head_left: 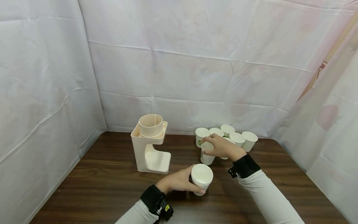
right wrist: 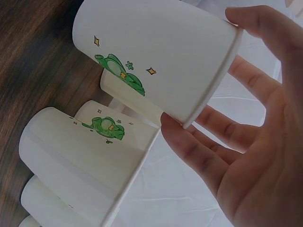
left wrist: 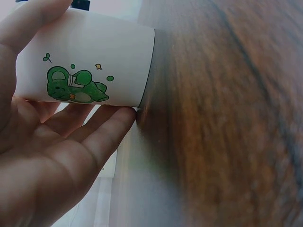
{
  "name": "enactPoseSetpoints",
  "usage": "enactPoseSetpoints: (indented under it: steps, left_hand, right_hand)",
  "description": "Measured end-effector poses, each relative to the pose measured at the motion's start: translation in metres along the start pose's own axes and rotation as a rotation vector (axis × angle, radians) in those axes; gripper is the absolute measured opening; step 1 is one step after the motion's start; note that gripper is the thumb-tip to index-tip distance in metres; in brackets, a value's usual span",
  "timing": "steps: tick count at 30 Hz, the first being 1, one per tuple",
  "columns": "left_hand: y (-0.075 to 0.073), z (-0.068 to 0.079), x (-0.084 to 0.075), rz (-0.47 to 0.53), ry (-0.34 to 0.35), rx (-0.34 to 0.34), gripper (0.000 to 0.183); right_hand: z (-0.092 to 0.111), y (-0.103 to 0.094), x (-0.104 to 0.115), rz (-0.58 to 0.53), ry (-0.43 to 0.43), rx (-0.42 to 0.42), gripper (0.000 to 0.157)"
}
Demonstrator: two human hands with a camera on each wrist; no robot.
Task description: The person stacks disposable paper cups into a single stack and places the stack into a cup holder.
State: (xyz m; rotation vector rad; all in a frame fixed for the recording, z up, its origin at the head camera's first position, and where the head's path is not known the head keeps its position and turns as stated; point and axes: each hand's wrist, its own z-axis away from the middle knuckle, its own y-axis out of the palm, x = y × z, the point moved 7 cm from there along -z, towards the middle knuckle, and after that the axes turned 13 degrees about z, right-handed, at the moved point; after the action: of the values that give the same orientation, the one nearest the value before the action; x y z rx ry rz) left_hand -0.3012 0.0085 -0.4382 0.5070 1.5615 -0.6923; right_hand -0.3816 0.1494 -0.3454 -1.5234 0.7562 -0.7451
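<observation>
Near the front middle of the table, my left hand [head_left: 181, 180] holds a small stack of nested white paper cups [head_left: 202, 175], thumb and fingers around its side. In the left wrist view the cup wall [left wrist: 109, 47] carries a green cartoon animal, and its base is right at the tabletop. Farther back and to the right, my right hand [head_left: 221, 147] grips another paper cup [head_left: 207, 158] at its rim from above. The right wrist view shows the thumb and fingertips along that cup's rim [right wrist: 222, 71].
Several more upright paper cups [head_left: 237, 138] cluster behind my right hand, against the back cloth [head_left: 179, 77]. A cream stand with a round holder [head_left: 152, 149] is left of the cups. The dark wooden table [head_left: 106, 183] has white cloth on its left, back and right sides.
</observation>
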Motion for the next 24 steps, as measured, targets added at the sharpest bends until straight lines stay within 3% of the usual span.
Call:
enactPoseSetpoints:
  steps: [10,24]
  left_hand:
    - [0.001,0.000,0.000,0.002,0.001,-0.003,0.077]
    - [0.001,-0.001,0.000,-0.003,0.003,-0.007,0.075]
  right_hand:
    - [0.014,-0.014,-0.001,-0.025,0.032,-0.019,0.035]
    - [0.039,-0.050,0.011,-0.043,-0.022,-0.196,0.034]
